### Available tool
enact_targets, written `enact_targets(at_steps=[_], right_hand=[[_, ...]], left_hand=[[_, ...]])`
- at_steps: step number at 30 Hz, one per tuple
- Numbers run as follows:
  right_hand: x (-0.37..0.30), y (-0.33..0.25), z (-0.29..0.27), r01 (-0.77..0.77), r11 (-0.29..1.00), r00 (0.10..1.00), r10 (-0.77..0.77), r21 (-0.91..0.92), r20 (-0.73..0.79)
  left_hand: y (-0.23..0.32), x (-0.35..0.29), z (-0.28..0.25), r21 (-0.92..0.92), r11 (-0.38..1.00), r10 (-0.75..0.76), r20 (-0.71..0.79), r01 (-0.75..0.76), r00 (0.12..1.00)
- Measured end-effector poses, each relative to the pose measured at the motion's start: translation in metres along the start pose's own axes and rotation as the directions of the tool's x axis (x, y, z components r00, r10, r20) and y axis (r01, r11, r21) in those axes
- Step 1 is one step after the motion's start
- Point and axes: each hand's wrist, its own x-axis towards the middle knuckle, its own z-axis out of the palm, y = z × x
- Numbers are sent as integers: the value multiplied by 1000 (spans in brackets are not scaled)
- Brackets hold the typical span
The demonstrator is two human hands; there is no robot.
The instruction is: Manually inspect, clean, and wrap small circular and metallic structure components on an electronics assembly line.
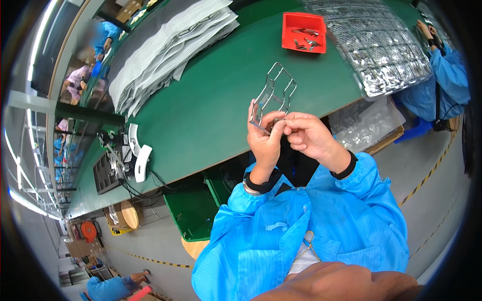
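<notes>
In my left hand (264, 143) I hold a bent metal wire frame (271, 90), its open bars standing up above the fingers. My right hand (310, 136) meets the left one at the frame's lower end. Its thumb and forefinger are pinched together there on something too small to make out. Both hands are just over the front edge of the green table (216, 110). Beyond them a red tray (304, 33) holds several small metal pieces.
Stacked white sheets (170, 55) lie at the far left. Clear plastic trays of shiny parts (381, 55) cover the right, beside a co-worker in blue (442, 80). A black fixture with white curved pieces (139, 155) stands left. A green bin (190, 210) sits below the table edge.
</notes>
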Motion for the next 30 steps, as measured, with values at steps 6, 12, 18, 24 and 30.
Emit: enact_targets(at_steps=[6, 12, 18, 24, 30], right_hand=[[-6, -3, 3, -40, 997, 997, 44, -59, 69], [-10, -2, -1, 3, 998, 998, 1, -66, 57], [-14, -3, -4, 20, 991, 999, -14, -133, 44], [-18, -8, -12, 61, 973, 998, -62, -222, 5], [-48, -118, -30, 356, 405, 731, -682, -842, -19]], left_hand=[[-1, -4, -2, 116, 984, 138, 7, -138, 990], [-8, -4, -3, 144, 966, 206, 77, -216, 975], [-6, -10, 4, 87, 989, 116, 26, -118, 993], [-4, -5, 8, 108, 987, 121, -26, -117, 992], [7, 6, -8, 33, 999, -12, -138, 17, 990]])
